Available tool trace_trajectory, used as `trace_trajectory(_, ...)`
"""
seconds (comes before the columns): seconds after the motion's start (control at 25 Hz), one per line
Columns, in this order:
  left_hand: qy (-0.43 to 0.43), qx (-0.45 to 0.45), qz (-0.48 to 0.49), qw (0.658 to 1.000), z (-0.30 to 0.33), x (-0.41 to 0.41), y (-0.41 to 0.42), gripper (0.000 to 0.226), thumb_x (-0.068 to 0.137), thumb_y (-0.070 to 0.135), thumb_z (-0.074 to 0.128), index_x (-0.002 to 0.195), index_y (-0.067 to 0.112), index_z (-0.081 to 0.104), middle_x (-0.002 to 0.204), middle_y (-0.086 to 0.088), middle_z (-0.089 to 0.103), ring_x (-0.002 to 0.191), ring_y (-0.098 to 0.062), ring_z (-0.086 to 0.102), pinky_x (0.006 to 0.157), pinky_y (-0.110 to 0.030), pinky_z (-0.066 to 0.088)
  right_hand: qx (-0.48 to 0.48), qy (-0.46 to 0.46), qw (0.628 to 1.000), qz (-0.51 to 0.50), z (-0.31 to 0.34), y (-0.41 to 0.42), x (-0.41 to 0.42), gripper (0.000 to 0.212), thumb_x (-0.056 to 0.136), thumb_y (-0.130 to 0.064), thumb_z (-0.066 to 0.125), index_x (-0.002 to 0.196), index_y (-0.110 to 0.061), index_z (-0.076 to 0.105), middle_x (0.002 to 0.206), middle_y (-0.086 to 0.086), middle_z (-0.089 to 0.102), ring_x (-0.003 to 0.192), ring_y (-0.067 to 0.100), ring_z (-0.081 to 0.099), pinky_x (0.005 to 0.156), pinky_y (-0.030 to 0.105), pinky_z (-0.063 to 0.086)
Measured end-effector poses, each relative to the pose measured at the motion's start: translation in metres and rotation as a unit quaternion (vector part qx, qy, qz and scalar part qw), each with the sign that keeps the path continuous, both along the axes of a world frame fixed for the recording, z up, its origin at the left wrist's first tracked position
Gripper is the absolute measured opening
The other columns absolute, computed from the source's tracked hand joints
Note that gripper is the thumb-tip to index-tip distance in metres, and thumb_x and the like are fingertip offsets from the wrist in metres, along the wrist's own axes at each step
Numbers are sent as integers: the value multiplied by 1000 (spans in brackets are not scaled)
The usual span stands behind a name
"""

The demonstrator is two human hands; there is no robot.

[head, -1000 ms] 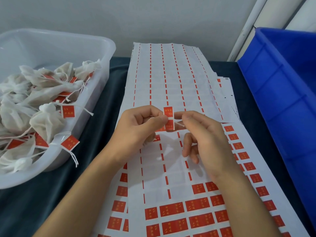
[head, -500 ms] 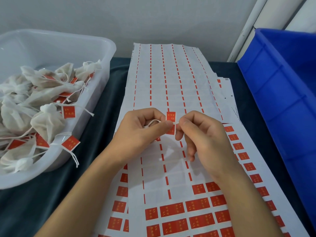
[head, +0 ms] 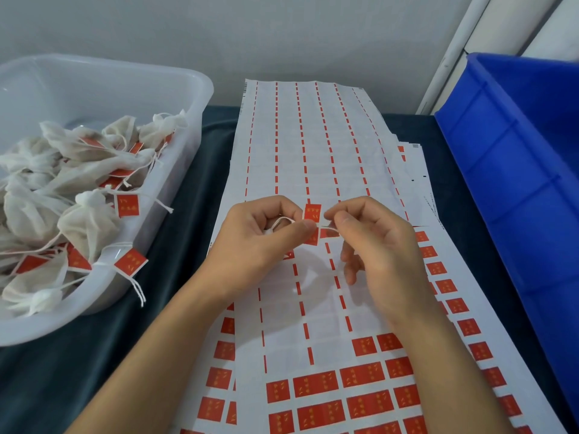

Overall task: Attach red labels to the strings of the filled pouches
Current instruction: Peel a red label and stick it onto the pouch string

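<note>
Small red rectangular paper label (head: 312, 212), on thin white string (head: 283, 220), pinched between left hand (head: 260, 245) and right hand (head: 376, 242), twelve o'clock of both.

Dark teal cloth (head: 78, 371) spread over the work surface. At the right edge, a blue plastic crate (head: 517, 189), ribbed along its side and standing on the cloth. Behind, a plain grey wall (head: 250, 36), with a white pipe (head: 451, 48) slanting upward beside the crate.
</note>
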State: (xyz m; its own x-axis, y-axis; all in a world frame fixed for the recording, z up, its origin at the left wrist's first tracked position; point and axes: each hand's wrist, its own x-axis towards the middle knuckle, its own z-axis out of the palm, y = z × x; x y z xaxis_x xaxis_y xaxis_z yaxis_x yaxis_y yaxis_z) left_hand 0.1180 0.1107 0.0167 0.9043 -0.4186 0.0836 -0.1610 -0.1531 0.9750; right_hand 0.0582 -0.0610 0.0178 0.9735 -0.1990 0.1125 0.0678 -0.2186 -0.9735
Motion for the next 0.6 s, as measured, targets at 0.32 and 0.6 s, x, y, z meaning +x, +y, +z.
trace_trajectory(0.32, 52, -41, -17, 998, -3, 2, 1, 15, 96, 20, 68, 84, 14, 73, 57, 6, 53, 48, -9, 42, 50, -20, 37, -63, -6, 998, 7, -1, 2, 1, 10, 99, -35, 66, 90, -37, 69, 83, -17, 70, 76, 8, 67, 60, 14, 53)
trace_trajectory(0.6, -23, -5, 44, 999, -6, 1, 2, 5, 94, 23, 70, 97, 26, 71, 51, 5, 47, 47, -10, 42, 55, -19, 44, -94, 23, 994, -41, -5, -1, 2, 9, 98, -41, 64, 90, -37, 68, 84, -23, 69, 77, 1, 67, 58, 10, 51)
